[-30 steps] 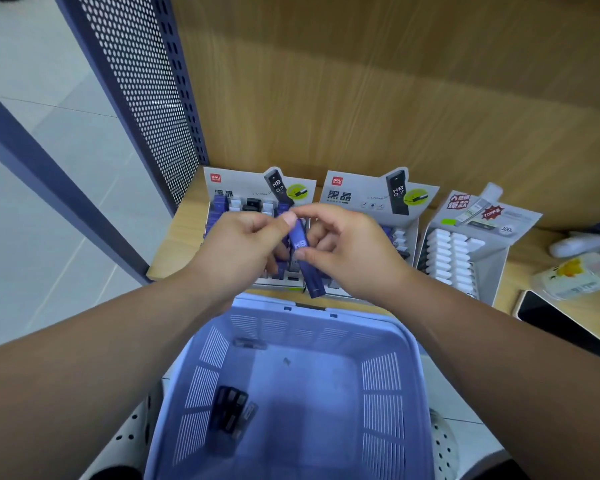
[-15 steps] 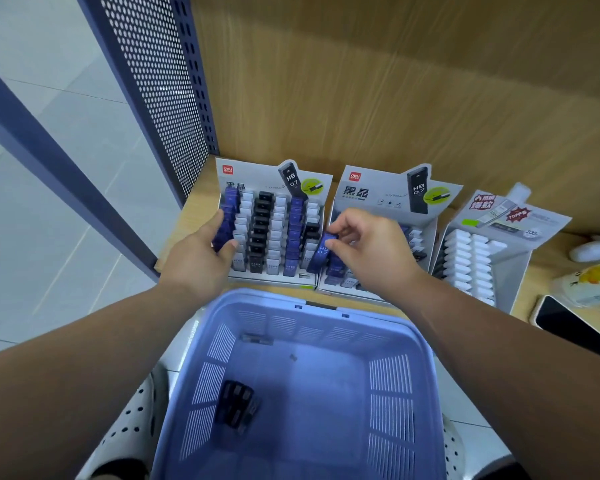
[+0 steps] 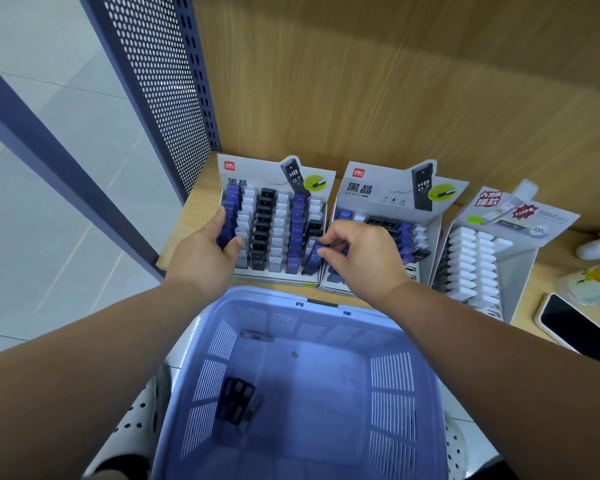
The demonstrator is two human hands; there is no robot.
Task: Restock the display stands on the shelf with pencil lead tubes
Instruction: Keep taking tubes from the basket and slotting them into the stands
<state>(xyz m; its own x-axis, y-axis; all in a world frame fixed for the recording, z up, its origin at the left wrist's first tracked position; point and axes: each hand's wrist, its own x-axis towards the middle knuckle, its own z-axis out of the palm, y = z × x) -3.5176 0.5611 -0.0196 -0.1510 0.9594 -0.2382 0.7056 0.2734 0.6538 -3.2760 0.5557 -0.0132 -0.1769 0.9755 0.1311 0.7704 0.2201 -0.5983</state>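
Tube: blue plastic pencil lead tube [image 3: 315, 257], tilted over the rightmost column of the left grey cardboard display stand [image 3: 257, 174]; not yet seated, probably being angled into a slot.
Right hand: right hand [image 3: 361, 251], fingers [image 3: 326, 252] pinching the tube's upper end to steer it.
Left hand: left hand [image 3: 201, 258] grips the stand's left edge, apparently bracing it against the push.
Supply: black lead tubes [image 3: 236, 403] lie in the lilac slotted plastic basket [image 3: 392, 410] just below the wooden shelf [image 3: 187, 230], within reach.

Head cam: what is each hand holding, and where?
Right hand pinches a blue lead tube near its upper end. Left hand grips the left stand at its left edge, thumb on the blue column.
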